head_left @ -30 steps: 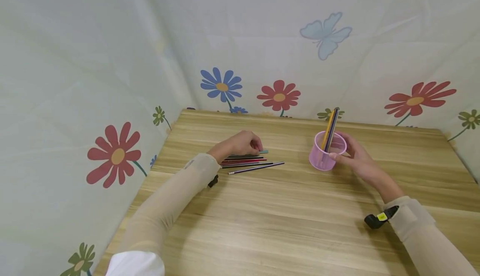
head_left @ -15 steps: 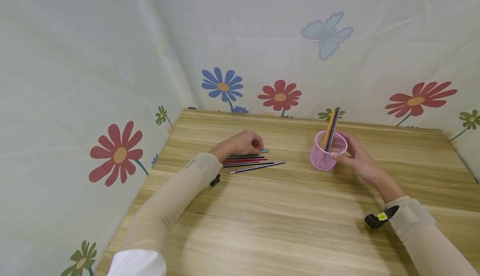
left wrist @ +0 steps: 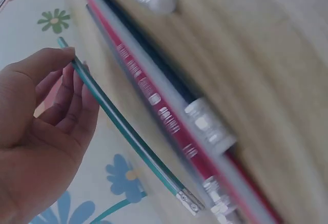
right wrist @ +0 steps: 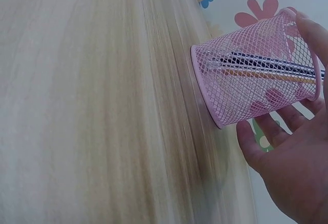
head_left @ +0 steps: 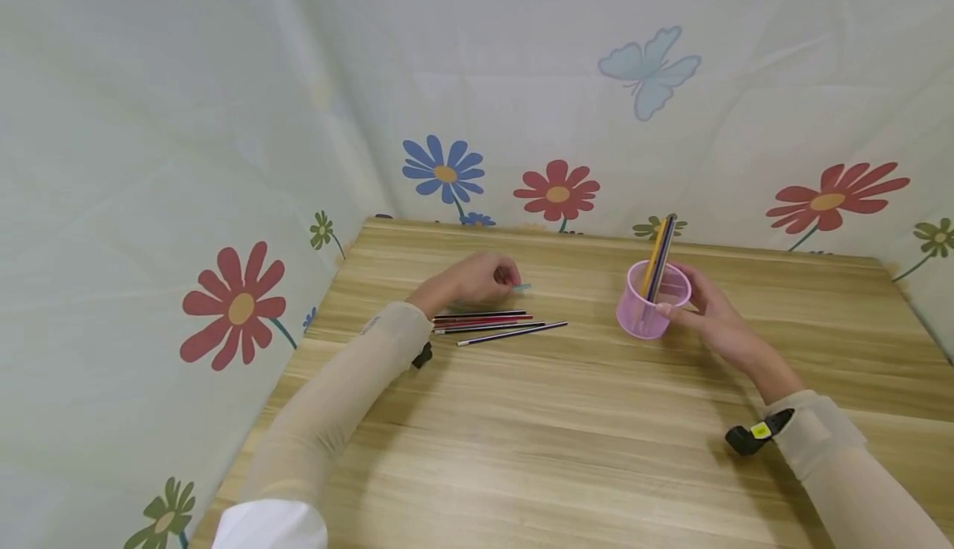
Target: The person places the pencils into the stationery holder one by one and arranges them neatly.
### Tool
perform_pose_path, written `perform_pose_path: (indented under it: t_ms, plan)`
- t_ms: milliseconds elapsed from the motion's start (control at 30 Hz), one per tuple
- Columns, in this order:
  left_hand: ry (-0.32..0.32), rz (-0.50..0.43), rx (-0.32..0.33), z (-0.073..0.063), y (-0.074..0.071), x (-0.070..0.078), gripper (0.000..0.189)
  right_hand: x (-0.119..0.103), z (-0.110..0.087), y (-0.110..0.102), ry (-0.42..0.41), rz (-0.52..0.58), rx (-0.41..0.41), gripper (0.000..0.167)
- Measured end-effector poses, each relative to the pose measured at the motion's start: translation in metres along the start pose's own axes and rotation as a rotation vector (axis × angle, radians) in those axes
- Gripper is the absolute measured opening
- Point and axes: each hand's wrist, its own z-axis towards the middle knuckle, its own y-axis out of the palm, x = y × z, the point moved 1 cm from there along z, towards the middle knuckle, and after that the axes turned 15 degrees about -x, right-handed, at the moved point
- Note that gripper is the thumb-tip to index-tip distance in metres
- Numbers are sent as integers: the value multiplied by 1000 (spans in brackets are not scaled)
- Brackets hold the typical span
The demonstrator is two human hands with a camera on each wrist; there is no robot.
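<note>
Left hand [head_left: 477, 279] and green pencil [left wrist: 128, 128] have shifted slightly toward the wall [head_left: 507, 36], opening a strip of table [head_left: 522, 433] between them and the pile [head_left: 488, 319]. Thumb and fingers pinch the pencil near its far end; a short tip pokes out just beyond the fingertips, and the rest runs back beside the palm, its silver end nearest the wrist. On the near side of that grip lies the pile, a red pencil [left wrist: 156, 103] among dark ones. Just nearer than these, a blue pencil [head_left: 513, 334] lies aslant.

Well to the right of the left grip, the right hand [head_left: 715, 321] stays put, wrapped around the cup [head_left: 638, 317], thumb on the near side and fingers reaching behind. Within this hold the cup stands upright; a yellow pencil [head_left: 654, 255] and dark pencils [head_left: 665, 255] lean inside, rising above the rim. Beyond both grips, printed flowers [head_left: 556, 194] and a butterfly [head_left: 652, 73] show.
</note>
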Motion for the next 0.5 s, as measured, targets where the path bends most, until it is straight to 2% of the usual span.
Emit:
perform_pose_path:
  t_ms: [100,267,500]
  plan:
    - [5,-13,13,-2,-7,3,5,0,0,0,3,1,-3,73]
    - [65,-22,30,-5,-19,13,8,-1,-1,0,6,9,-10,74]
    - [132,9,58,-5,-27,36,12,-2,-1,-1,11,-3,-21,77]
